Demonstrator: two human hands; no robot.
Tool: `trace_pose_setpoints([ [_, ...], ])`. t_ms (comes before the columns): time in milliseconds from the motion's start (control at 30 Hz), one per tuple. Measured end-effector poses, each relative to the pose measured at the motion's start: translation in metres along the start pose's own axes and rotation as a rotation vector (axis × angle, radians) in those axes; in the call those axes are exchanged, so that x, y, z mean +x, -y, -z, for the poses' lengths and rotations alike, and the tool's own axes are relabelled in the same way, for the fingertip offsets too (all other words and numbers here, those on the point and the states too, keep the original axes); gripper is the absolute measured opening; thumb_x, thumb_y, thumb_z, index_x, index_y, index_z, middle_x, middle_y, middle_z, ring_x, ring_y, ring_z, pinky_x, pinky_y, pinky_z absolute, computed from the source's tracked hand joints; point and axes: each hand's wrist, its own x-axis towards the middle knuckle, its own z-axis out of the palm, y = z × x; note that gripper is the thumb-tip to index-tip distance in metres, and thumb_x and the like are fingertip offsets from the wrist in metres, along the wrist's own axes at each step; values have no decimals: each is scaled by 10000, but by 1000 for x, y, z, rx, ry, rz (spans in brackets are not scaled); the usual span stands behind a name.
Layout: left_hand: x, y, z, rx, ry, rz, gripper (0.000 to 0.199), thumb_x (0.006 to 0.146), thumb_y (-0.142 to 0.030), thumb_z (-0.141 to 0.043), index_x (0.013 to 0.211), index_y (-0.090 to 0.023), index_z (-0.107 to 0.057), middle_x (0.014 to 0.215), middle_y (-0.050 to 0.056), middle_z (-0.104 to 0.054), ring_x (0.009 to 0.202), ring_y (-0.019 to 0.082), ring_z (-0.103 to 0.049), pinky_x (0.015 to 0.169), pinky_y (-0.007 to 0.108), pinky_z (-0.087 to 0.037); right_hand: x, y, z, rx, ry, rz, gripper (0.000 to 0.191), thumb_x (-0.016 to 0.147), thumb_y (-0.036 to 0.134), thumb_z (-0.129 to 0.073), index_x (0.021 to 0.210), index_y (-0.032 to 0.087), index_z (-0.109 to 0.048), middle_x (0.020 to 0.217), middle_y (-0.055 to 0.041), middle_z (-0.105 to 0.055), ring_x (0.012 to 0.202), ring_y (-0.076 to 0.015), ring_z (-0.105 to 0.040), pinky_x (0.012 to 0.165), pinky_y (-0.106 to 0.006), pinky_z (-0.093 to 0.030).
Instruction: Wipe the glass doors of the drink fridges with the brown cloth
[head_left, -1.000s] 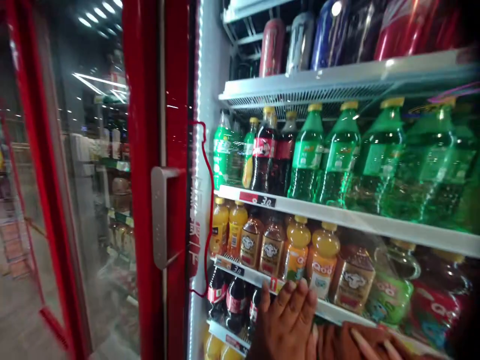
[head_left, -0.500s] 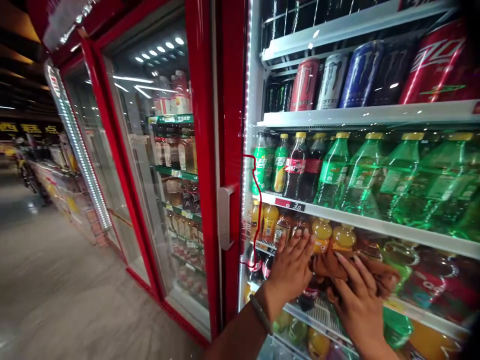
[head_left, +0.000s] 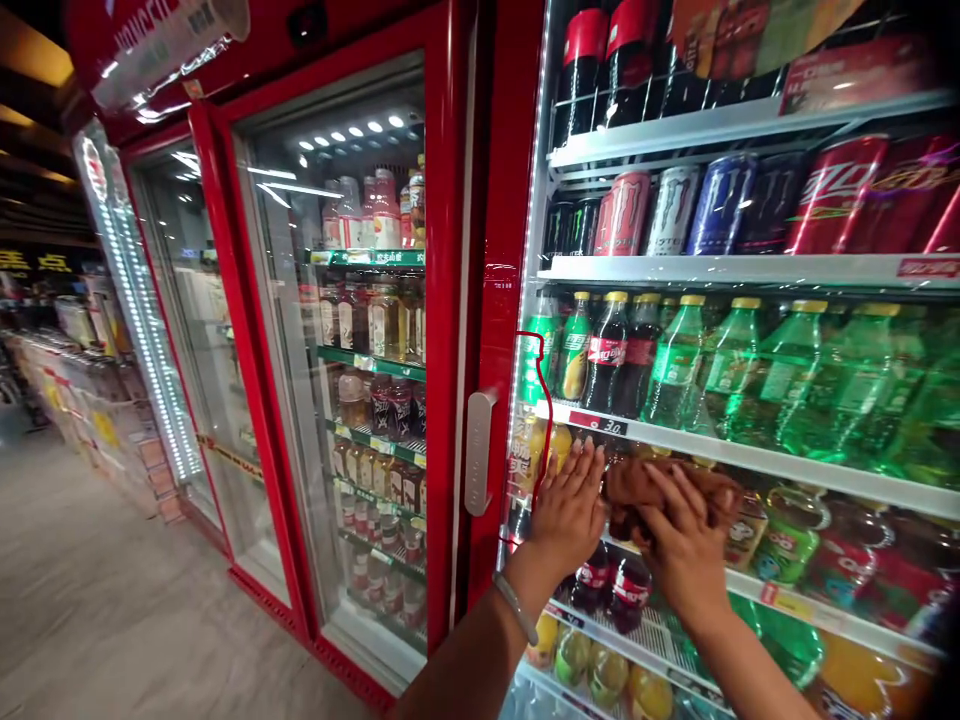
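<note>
On my remote feed I had a red-framed drinks fridge (head_left: 506,200), its glass front (head_left: 550,410) filling the right. Behind it, a white shelf (head_left: 750,457) carried green bottles (head_left: 739,365) along its front edge. The brown cloth (head_left: 628,483) lay bunched on the glass, just below that edge. I saw the right hand (head_left: 679,530) over it, fingers extended; whether they gripped any folds I couldn't tell. The left hand (head_left: 568,500) rested flat, gripping nothing, toward the glass's left edge, beside the cloth. Farther left stood the grey handle (head_left: 478,455).
</note>
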Motion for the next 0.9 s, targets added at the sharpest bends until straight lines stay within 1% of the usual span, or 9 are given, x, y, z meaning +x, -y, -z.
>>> trace_pose_setpoints([
  [67,-3,4,3,6,-7,-9,741,1010,-226,-408,1679,-147,-96,1747,76,-169,1632,232,-134,1345,519,-188,4,7,-11,4,63,105,205,897,228,-614,1073,257,-715,1441,-69,-648,1450,-317,-496,1303,-662,-146],
  [167,10,15,20,43,-68,17,781,1000,-218,-416,1678,-130,-39,1743,92,-192,1632,230,-124,1346,525,-184,48,8,-20,5,102,273,296,901,206,-592,1162,293,-699,1509,-12,-604,1471,-256,-480,1337,-584,-138],
  [267,34,28,47,94,-117,35,786,998,-205,-400,1675,-110,-12,1745,106,-166,1633,226,-116,1346,530,-180,105,9,-18,11,51,320,180,887,200,-606,1018,260,-715,1564,-20,-550,1495,-270,-456,1339,-598,-113],
  [333,48,34,60,121,-130,29,787,993,-200,-397,1675,-107,-14,1747,105,-133,1633,227,-111,1345,525,-190,125,14,-17,15,-5,282,126,880,191,-606,947,236,-703,1552,-43,-562,1489,-298,-465,1331,-626,-116],
  [500,55,45,61,167,-125,15,846,957,-203,-452,1676,-100,-20,1747,103,-99,1632,237,-108,1337,491,-244,113,33,-30,54,-93,195,208,898,197,-551,1008,289,-701,1553,2,-561,1450,-296,-519,1359,-543,-124],
  [600,49,51,57,175,-131,-15,834,981,-261,-464,1680,-117,-32,1746,86,-113,1633,233,-110,1341,489,-236,107,32,-40,57,-139,232,270,911,229,-511,1074,315,-710,1559,13,-554,1427,-303,-543,1365,-523,-117],
  [667,46,56,60,177,-137,-43,784,1017,-329,-450,1682,-136,-81,1745,75,-140,1632,216,-135,1344,473,-232,117,25,-41,51,-139,304,292,931,237,-482,1109,304,-704,1557,3,-557,1426,-294,-542,1360,-532,-117],
  [800,60,67,82,229,-196,-40,690,1049,-372,-402,1659,-107,-216,1728,98,-232,1618,203,-217,1328,435,-286,173,14,-33,-44,-65,507,306,940,224,-523,1199,275,-679,1571,-18,-543,1475,-265,-480,1348,-546,-125],
  [900,93,77,116,295,-285,-17,695,1033,-300,-388,1661,-86,-182,1726,118,-243,1624,233,-198,1352,512,-180,224,17,-28,-121,-78,562,292,923,207,-572,1187,259,-686,1582,-30,-530,1498,-247,-441,1338,-542,-145],
])
